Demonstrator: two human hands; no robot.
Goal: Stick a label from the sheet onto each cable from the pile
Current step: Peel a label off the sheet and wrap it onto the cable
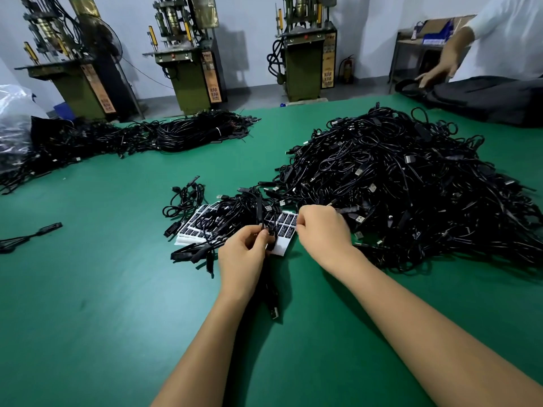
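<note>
Both bare forearms reach forward over the green table and converge just in front of the label sheet. Nearest of the task's things is the cable that the left hand holds: its black length trails back toward the camera beneath the wrist and ends in a USB plug lying on the table. That hand sits knuckles-up, wrist nearly straight, thumb and forefinger curled and pinching the cable's upper part at the sheet's near edge, probably so the spot to be labelled stays steady beside the stickers.

Just to its right, the right hand hovers over the sheet's right edge, back of the hand toward the camera, fingers curled inward. It looks as if it is picking at a black label, but the fingertips are hidden, so I cannot tell whether anything is pinched between them.

Loose cables lie across most of the sheet, leaving only its right part and a left corner showing, so the stickers stay close to the work. On the right the big pile of cables rises within easy reach of the right hand. A smaller cluster of cables lies left of the sheet, possibly finished ones. Farther back are bundled cables, and another person's hand reaches toward a dark bag.
</note>
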